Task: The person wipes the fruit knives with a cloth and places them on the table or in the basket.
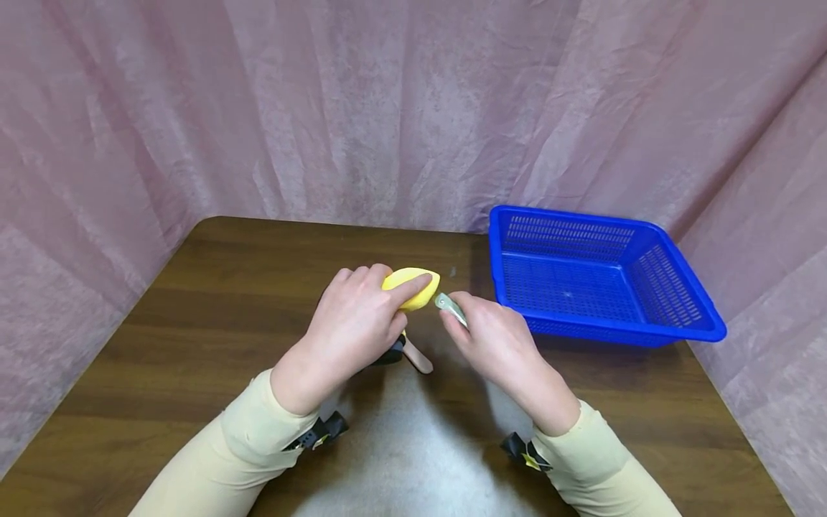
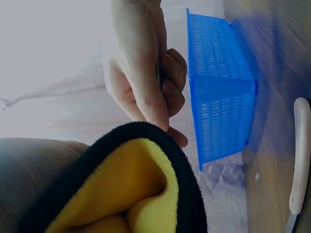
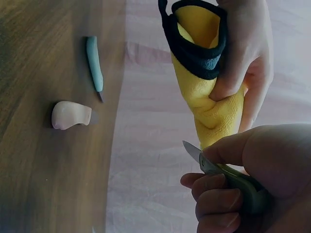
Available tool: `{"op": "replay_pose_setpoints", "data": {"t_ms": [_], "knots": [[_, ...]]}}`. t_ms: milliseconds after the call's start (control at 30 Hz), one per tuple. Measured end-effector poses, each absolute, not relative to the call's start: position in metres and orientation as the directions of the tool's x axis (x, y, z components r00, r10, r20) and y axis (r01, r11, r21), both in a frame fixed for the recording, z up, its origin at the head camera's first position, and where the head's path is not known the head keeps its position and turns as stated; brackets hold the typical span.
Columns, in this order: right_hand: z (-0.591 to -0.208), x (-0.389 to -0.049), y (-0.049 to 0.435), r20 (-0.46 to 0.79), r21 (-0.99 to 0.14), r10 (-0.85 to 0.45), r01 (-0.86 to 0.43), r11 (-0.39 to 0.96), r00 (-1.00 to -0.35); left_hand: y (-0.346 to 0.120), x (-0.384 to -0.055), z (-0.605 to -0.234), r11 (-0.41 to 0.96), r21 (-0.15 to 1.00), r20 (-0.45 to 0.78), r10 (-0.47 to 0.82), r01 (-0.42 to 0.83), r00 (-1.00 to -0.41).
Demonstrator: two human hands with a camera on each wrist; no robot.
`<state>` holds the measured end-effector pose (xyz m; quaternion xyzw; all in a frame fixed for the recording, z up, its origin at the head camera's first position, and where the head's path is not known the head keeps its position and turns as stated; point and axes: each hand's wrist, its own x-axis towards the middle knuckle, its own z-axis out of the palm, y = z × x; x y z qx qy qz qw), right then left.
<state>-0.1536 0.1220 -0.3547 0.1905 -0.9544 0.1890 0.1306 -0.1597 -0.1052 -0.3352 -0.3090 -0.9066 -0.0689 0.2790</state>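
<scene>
My left hand [image 1: 355, 316] grips a folded yellow cloth with black edging [image 1: 402, 277], its forefinger laid along the top. In the left wrist view the cloth hangs partly open like a pouch. My right hand [image 1: 494, 334] holds a small knife with a pale green handle [image 1: 452, 309], fingers curled round it. The knife's blade [image 3: 192, 150] is out and points up beside the lower end of the cloth in the right wrist view. Below the hands, a pinkish-handled knife [image 1: 418, 357] lies on the table, partly hidden by the left hand and the cloth.
A blue plastic basket [image 1: 607, 329] stands at the back right of the wooden table [image 1: 161, 359], close to the right hand. Another knife with a teal handle [image 3: 95, 63] lies near the pinkish one. Pink curtains [image 1: 388, 108] hang round the table.
</scene>
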Motion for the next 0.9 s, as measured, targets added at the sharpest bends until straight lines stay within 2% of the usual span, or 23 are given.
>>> {"op": "replay_pose_setpoints", "data": {"t_ms": [900], "knots": [[-0.3461,-0.144,0.1227,0.341,-0.249,-0.336,-0.429,0.868,-0.878,-0.1043,-0.1509,-0.3311,0.767,-0.069,0.526,0.571,0.638,-0.63]]}}
